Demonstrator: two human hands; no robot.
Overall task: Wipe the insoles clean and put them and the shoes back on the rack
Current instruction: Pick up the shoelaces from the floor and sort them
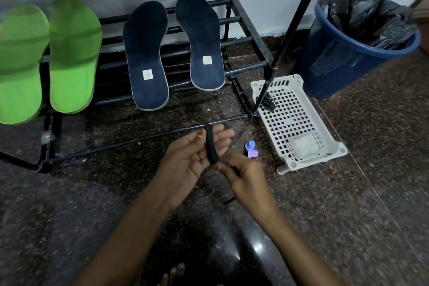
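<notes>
your left hand (185,158) lies palm up, fingers spread, a bunched black cord (210,144) across it under the thumb. your right hand (241,174) has its grip pinched on the cord's lower end. two green insoles (46,58) and two navy insoles (171,51) lean on the rack (250,30); a white basket (299,123) sits on the floor beside it.
</notes>
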